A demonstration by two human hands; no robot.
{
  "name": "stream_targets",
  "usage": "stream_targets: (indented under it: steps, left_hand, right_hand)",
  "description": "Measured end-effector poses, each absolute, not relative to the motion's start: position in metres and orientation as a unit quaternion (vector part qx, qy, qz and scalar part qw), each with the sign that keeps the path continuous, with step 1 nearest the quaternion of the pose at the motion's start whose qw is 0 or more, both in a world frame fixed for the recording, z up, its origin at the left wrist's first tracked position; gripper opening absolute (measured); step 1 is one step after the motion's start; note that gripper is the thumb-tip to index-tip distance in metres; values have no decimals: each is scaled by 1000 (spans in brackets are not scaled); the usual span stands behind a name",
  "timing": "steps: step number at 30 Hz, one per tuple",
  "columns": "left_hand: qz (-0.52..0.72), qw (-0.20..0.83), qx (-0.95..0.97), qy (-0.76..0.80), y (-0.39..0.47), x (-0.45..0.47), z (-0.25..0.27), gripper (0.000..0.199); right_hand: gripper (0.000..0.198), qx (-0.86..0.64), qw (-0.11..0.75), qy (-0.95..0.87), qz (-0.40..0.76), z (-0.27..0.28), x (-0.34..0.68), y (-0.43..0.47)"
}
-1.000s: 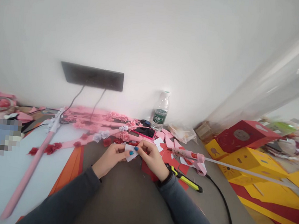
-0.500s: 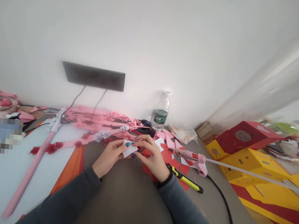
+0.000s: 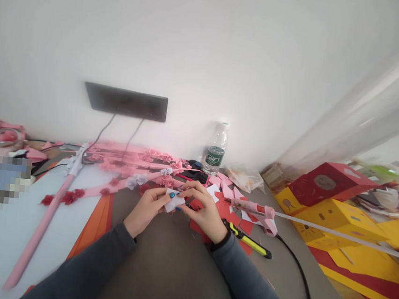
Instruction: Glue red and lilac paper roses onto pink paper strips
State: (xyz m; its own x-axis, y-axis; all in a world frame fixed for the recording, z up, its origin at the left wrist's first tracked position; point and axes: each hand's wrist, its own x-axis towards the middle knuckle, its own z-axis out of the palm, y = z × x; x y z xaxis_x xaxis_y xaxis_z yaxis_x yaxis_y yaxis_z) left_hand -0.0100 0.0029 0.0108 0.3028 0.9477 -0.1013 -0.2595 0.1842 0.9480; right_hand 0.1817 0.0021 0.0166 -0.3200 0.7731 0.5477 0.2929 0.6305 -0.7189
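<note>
Between both hands, above the grey table (image 3: pixel 169 278), is a small piece of white paper (image 3: pixel 172 205) with a fold or crease in it. My left hand (image 3: pixel 147 209) pinches its left side, the blue-nailed thumb lying on top. From the right, my right hand (image 3: pixel 205 211) grips the paper's other edge between thumb and fingers. Just beyond the hands lie pink strips with paper flowers (image 3: pixel 136 181) in pink, white and red. Red paper pieces (image 3: pixel 201 222) spread beneath and beside my right hand.
A pink glue gun (image 3: pixel 255 210) holding a long glue stick and a yellow-black utility knife (image 3: pixel 249 241) lie to the right. Behind stands a water bottle (image 3: pixel 216 149). Yellow boxes (image 3: pixel 340 222) and a red box (image 3: pixel 330 183) sit far right; a pink pole (image 3: pixel 41 233) lies left.
The white paper has shifted and turned slightly to the right in my fingers. Both hands keep nearly the same place and hold.
</note>
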Motion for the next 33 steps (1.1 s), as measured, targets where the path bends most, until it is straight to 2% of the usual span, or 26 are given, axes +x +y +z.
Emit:
stream_targets:
  steps: [10,16,22,28,33]
  left_hand:
    - [442,666,466,380,0,-8,10,59]
    - [449,595,553,372,1,-10,9,43]
    - [456,592,545,378,1,-10,2,39]
    - [482,581,532,384,2,-10,4,39]
    - [500,565,533,385,2,-10,6,34]
  right_hand:
    - [18,-375,507,-747,211,20,177,-3]
    - [19,-385,518,-734,211,18,172,-3]
    - [16,-388,520,-729,219,14,170,-2]
    - [4,-386,516,-716,267,13,173,-1]
    - [11,-396,510,-677,354,7,174,3]
